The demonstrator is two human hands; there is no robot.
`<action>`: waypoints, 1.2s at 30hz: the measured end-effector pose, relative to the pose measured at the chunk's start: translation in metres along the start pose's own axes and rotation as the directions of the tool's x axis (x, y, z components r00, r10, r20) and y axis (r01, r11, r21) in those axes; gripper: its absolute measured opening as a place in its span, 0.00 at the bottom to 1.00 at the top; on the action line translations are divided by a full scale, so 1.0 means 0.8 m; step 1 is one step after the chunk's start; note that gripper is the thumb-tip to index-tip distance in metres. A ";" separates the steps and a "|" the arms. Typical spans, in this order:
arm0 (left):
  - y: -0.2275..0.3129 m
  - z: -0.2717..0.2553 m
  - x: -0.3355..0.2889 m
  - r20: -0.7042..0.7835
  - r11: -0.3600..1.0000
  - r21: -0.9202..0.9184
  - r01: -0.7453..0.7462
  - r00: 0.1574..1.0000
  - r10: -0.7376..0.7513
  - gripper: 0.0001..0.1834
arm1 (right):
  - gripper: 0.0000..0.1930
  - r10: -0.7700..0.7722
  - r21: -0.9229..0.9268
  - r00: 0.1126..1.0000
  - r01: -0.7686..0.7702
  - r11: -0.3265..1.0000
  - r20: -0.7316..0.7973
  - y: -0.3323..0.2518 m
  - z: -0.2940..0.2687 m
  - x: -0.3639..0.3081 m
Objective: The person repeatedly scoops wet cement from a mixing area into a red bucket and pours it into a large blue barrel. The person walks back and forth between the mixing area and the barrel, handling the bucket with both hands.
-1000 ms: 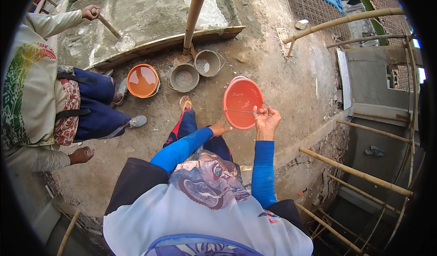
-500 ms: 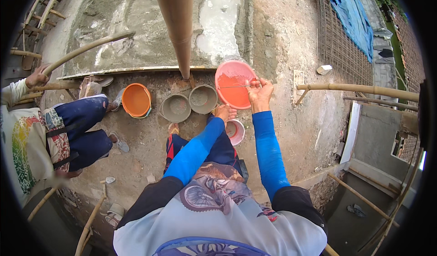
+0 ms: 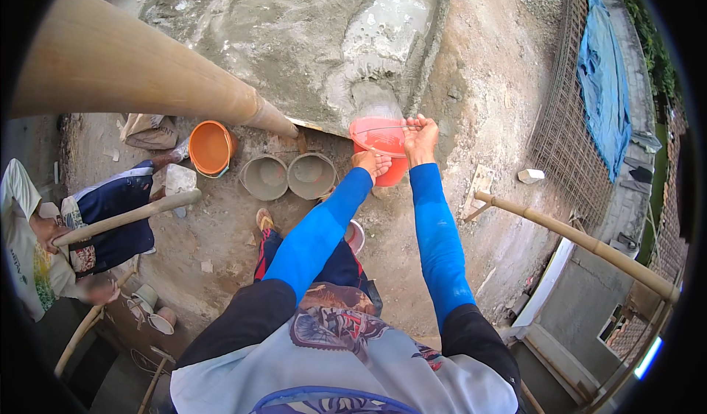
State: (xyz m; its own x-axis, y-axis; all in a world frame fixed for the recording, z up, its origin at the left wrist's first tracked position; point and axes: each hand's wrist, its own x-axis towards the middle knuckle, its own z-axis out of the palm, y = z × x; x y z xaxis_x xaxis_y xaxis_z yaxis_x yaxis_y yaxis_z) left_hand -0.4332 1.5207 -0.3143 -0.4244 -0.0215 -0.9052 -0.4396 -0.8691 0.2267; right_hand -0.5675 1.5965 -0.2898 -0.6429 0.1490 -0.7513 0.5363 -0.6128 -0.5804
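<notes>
A red bucket [image 3: 392,173] is tipped away from me, its mouth toward the wet grey mix [image 3: 309,82]. Pale liquid [image 3: 375,99] runs from its rim onto the mix. My right hand [image 3: 420,141] is closed around the bucket's thin wire handle, at the right side of the mouth. Lower on the bucket's left side, my left hand [image 3: 372,163] lies against the wall with fingers stretched out. Two grey, cement-stained buckets [image 3: 311,176] stand side by side to the left. A small pinkish-white bucket [image 3: 355,236] is partly hidden by my left forearm.
A thick bamboo pole [image 3: 169,68] crosses the upper left. An orange bucket [image 3: 211,149] stands near another person [image 3: 110,200], who grips a wooden handle [image 3: 132,215]. At right are a bamboo rail [image 3: 582,244], steel mesh [image 3: 567,97] and a blue tarp [image 3: 604,82].
The red bucket has tipped further forward and liquid now pours out. My left hand has moved up along it. The view has shifted, and the other person's handle has swung lower.
</notes>
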 end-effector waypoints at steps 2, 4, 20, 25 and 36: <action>0.008 0.015 0.008 0.026 0.996 -0.080 -0.024 0.999 0.026 0.19 | 0.07 -0.004 -0.042 0.998 0.007 0.999 0.061 -0.009 0.007 0.007; 0.028 0.044 0.017 0.039 0.988 -0.152 0.002 0.999 0.004 0.20 | 0.10 -0.035 -0.121 0.993 0.049 0.991 0.108 -0.019 0.018 0.022; 0.090 0.104 -0.015 0.229 0.819 -0.559 0.130 0.973 0.001 0.18 | 0.08 -0.222 -0.472 0.923 0.355 0.807 0.314 -0.056 0.112 0.002; 0.048 -0.024 -0.062 0.217 0.898 -0.427 0.106 0.976 -0.012 0.18 | 0.16 -0.136 -0.528 0.925 0.318 0.787 0.355 0.028 0.047 -0.095; -0.021 -0.485 -0.207 -0.165 0.981 0.196 -0.009 0.985 0.042 0.19 | 0.13 0.372 -0.710 0.843 0.017 0.704 0.389 0.322 -0.024 -0.338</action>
State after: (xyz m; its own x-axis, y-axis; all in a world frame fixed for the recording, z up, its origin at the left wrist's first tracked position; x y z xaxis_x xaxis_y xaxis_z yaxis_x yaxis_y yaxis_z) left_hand -0.0484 1.3471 -0.3072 -0.3059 -0.1388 -0.9419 -0.5824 -0.7554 0.3004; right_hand -0.2447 1.4132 -0.2425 -0.5551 -0.4037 -0.7272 0.7552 0.1220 -0.6441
